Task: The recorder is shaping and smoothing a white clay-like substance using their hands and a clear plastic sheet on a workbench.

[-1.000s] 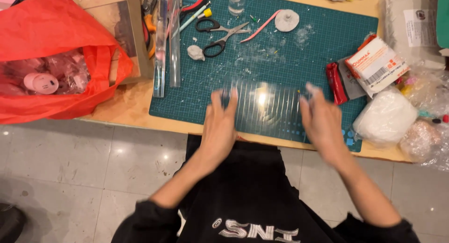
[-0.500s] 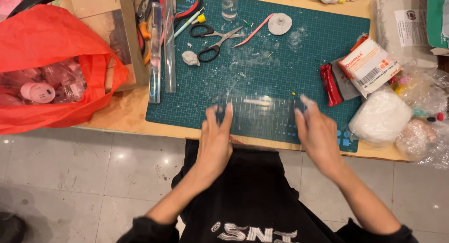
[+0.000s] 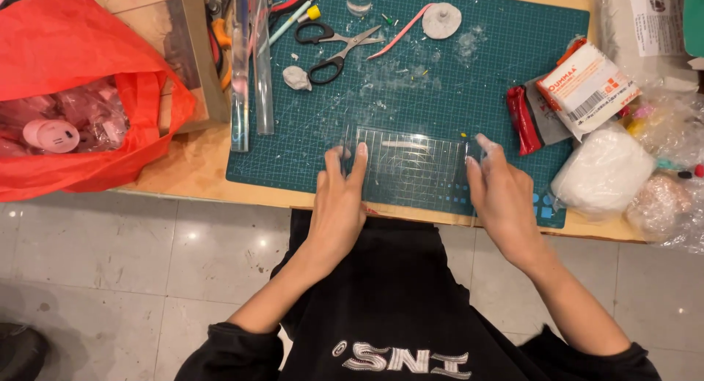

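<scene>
Hands first: my left hand [image 3: 339,198] lies flat with fingers spread on the left edge of a clear gridded plate [image 3: 411,168], and my right hand [image 3: 506,194] presses its right edge the same way, fingers straight. Neither grip closes around anything; both are open, palms down, pinning the plate from its two sides. The plate lies flat on the green cutting mat [image 3: 469,80], near the mat's front edge, and under it I see a thin pale roll of clay [image 3: 403,143] lying crosswise. The mat covers the middle of the wooden table [image 3: 198,168].

Farther back on the mat lie black-handled scissors [image 3: 334,47], a small grey lump [image 3: 297,78] just beside them, and a flat white disc [image 3: 442,19]. Two clear rods [image 3: 251,66] lie along the mat's left border. To my right sit a red packet [image 3: 522,119], a white labelled pack [image 3: 587,88] and a white lump in plastic [image 3: 601,177]. A red bag [image 3: 81,95] fills the table's left end.
</scene>
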